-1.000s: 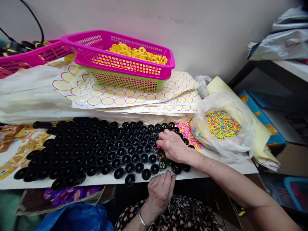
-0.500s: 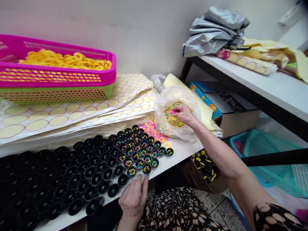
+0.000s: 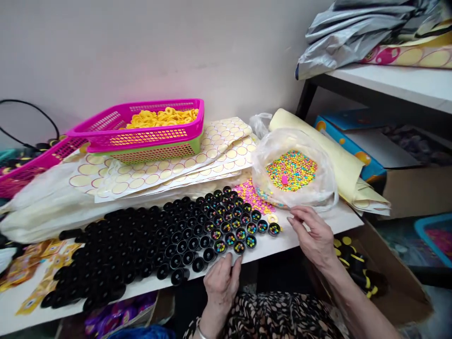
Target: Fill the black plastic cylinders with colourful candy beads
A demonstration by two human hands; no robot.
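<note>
Many small black cups (image 3: pixel 141 245) stand in rows on the white table (image 3: pixel 319 220). Those at the right end (image 3: pixel 237 226) hold coloured candy beads. My left hand (image 3: pixel 221 278) lies flat on the table's front edge, fingertips just below the filled cups, holding nothing. My right hand (image 3: pixel 311 231) hovers at the table's right front corner, fingers loosely spread and empty, beside a yellow ring (image 3: pixel 272 218). Behind it an open clear bag (image 3: pixel 318 188) holds coloured beads (image 3: pixel 296 167) with a small pink scoop (image 3: pixel 284 179) lying in them.
A pink basket (image 3: pixel 106 126) of yellow rings sits on a green basket atop round-sticker sheets (image 3: pixel 176 165). Loose pink beads (image 3: pixel 251 194) lie by the bag. To the right are a shelf (image 3: pixel 406 82) with grey bags, a blue box (image 3: pixel 353 146) and a cardboard box (image 3: pixel 402 282).
My right hand went from the cups to the bead bag with the pink scoop, then came back out empty to the table corner; the scoop stays in the bag. The camera swung around.
</note>
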